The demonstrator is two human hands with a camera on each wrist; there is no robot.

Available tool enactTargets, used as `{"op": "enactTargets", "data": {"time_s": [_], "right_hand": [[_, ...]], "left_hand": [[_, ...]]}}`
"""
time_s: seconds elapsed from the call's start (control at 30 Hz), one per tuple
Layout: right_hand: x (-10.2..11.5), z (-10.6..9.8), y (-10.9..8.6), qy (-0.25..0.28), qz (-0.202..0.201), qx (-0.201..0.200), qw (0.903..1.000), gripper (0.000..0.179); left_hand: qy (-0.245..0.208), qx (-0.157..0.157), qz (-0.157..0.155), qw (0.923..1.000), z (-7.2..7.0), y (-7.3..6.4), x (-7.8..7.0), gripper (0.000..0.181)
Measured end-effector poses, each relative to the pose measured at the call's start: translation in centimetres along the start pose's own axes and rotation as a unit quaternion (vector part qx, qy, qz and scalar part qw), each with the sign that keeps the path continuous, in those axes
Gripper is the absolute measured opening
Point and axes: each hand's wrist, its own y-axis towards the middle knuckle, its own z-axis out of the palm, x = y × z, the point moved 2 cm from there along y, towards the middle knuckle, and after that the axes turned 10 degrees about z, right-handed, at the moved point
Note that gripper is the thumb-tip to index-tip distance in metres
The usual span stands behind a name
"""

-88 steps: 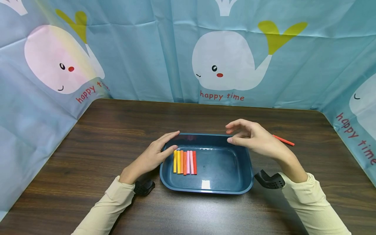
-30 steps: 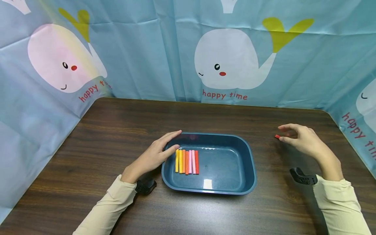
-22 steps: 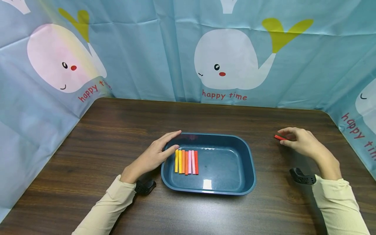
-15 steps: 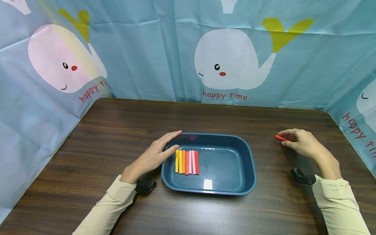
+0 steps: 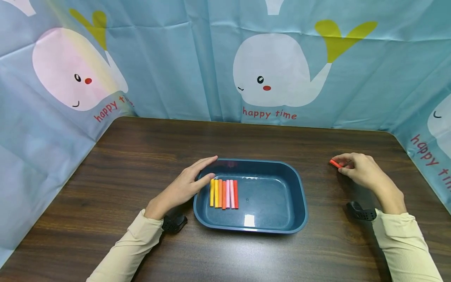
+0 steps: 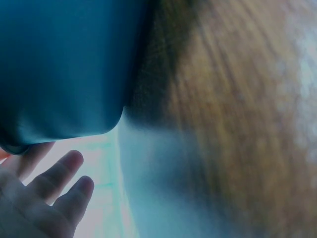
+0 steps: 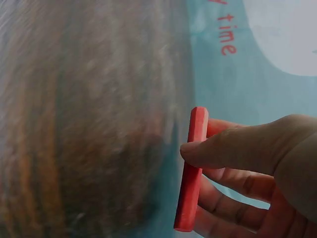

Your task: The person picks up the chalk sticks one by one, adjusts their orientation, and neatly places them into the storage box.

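My right hand (image 5: 363, 169) pinches a red crayon (image 5: 335, 163) between thumb and fingers, right of the tray. In the right wrist view the crayon (image 7: 190, 186) stands nearly upright, with the thumb across its middle. My left hand (image 5: 184, 188) rests at the left end of the dark blue plastic tray (image 5: 275, 232), thumb over the rim and fingers extended along the far left corner. The left wrist view shows spread fingertips (image 6: 74, 161) beside the tray's outer wall. Inside the tray lies a side-by-side row of several crayons (image 5: 224, 194), running from yellow through orange and pink to red.
The tray stands on a dark wood-grain table (image 5: 141, 156). A light blue curtain (image 5: 197, 78) printed with whales hangs behind the far edge and along both sides. Each wrist wears a black strap-on device (image 5: 361, 211).
My right hand has moved from over the tray's far right corner to the red crayon on the table and now pinches it, the crayon slightly turned. The left hand stays at the tray.
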Motion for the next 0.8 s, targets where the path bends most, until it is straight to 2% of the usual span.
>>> {"op": "enactTargets", "data": {"time_s": [0.3, 0.8], "right_hand": [[1.9, -0.9, -0.6, 0.025, 0.009, -0.006, 0.9996, 0.036], [6.8, -2.2, -2.8, 0.12, 0.012, -0.013, 0.9926, 0.046]], "left_hand": [[-0.001, -0.001, 0.001, 1.0, 0.1, 0.0, -0.1, 0.057], [0.001, -0.001, -0.001, 1.0, 0.1, 0.1, 0.2, 0.058]]}}
